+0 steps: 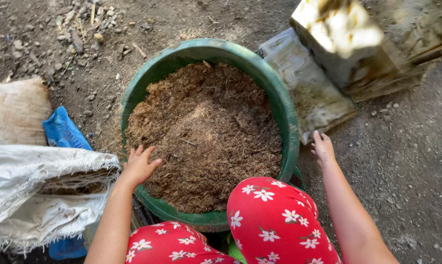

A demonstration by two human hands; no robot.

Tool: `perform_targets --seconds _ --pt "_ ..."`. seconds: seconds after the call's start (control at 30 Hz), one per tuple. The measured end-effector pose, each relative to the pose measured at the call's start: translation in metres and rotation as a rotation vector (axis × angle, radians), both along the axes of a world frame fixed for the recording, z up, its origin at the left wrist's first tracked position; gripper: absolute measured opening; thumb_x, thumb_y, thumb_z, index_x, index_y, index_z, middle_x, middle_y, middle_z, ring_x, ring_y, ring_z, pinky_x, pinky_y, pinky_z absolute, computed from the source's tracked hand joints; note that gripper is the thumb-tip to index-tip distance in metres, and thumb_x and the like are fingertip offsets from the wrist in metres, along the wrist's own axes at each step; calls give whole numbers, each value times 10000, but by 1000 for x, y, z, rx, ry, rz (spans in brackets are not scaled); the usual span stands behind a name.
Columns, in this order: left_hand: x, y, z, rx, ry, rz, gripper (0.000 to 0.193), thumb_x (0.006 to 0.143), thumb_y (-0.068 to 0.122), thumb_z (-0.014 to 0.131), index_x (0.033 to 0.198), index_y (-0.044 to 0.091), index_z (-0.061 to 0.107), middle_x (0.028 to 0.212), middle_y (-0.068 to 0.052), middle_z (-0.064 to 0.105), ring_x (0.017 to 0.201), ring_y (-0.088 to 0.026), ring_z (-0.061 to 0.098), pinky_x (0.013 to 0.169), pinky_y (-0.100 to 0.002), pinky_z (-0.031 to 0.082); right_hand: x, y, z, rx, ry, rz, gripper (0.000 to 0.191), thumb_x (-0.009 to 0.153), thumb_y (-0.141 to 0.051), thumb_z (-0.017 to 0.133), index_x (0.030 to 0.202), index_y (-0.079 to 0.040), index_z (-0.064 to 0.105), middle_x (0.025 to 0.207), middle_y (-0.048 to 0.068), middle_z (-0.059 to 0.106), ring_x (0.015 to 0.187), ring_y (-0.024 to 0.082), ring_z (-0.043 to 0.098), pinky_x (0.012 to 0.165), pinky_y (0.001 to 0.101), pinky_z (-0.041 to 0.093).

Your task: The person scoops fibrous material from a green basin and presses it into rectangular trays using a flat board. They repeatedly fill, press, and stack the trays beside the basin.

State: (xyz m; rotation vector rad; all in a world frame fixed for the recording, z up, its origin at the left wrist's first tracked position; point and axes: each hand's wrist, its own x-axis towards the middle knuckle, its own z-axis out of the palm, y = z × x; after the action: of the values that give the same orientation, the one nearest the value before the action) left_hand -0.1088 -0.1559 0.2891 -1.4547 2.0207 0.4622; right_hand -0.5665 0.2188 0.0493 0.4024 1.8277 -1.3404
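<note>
Nearest the camera are two knees in red cloth with white flowers, drawn up against the near rim of a green tub — the person seems to be crouched or seated low, right over it. The left hand lies flat with its fingers spread on the tub's near-left rim, fingertips over the edge of the fill; it holds nothing. The right hand is well apart from it, outside the tub's right wall, open and palm down, reaching toward the ground beside a grey sheet; whether it touches the ground I cannot tell.

The tub sits on bare dirt and is heaped almost to the brim with brown, fibrous stuff (it looks like husk or coarse sawdust). Set one to each side, the hands look placed to steady or grip the tub.

To the left, a frayed white sack lies open with its mouth toward the tub, a blue bag beneath it and another pale sack behind. Farther off, at upper right, stands a blurred pale block on boards — and small stones scatter the far ground.
</note>
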Motion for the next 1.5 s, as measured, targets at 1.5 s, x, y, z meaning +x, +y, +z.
perform_targets --seconds 1.5 --pt "28 26 59 -56 185 47 706 945 505 629 1573 318 369 1708 -123 129 1582 -370 39 1229 -628 143 -39 -117 218 -561 -146 -472 297 999 60 644 1282 -14 588 1206 193 673 1040 299 686 894 395 623"
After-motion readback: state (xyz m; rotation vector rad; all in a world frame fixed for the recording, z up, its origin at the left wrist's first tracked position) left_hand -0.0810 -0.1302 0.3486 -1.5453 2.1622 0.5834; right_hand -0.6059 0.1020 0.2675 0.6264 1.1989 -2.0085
